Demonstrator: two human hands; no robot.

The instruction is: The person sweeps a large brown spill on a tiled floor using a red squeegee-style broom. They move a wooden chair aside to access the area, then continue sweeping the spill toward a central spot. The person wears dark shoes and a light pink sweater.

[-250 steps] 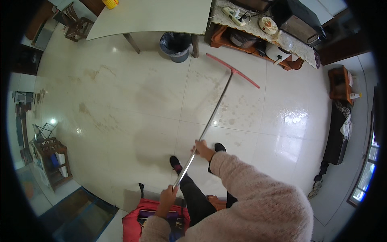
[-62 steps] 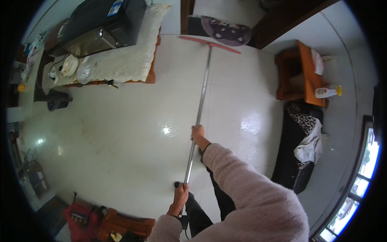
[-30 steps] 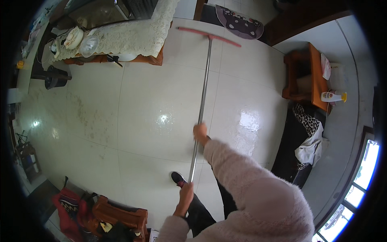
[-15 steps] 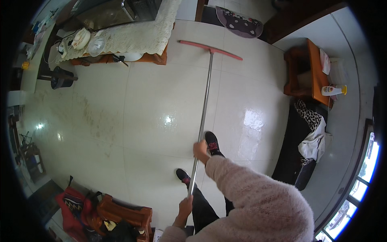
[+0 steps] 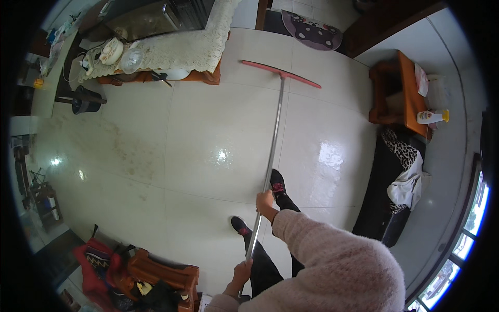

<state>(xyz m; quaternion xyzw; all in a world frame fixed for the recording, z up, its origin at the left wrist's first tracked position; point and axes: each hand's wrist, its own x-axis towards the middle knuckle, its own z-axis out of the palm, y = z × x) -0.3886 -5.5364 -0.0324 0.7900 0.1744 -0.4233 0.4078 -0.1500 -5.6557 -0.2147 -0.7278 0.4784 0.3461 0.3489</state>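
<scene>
A floor squeegee (image 5: 277, 119) with a long silver pole stretches away from me over the pale tiles. Its wide pink-red blade (image 5: 301, 79) lies on the floor at the far side, slanting down to the right. My left hand (image 5: 243, 271) is wrapped round the pole close to its near end. Farther up, my right hand (image 5: 265, 200) grips the same pole, beside my right shoe (image 5: 277, 182). Both hands are closed. The tiled floor (image 5: 197, 125) looks wet and shiny, with brownish dirt marks (image 5: 130, 161) to the left.
A lace-covered cabinet (image 5: 182, 49) stands far left, near a dark bin (image 5: 86, 100). A patterned mat (image 5: 312, 31) lies at the doorway. To the right are a wooden stool (image 5: 408, 93) and a black bench (image 5: 371, 192) with cloths. A wooden chair (image 5: 161, 273) is near left.
The squeegee blade has shifted to the right and slightly nearer in the picture. Both hands have moved a little lower, the right one also rightward, still gripping the pole.
</scene>
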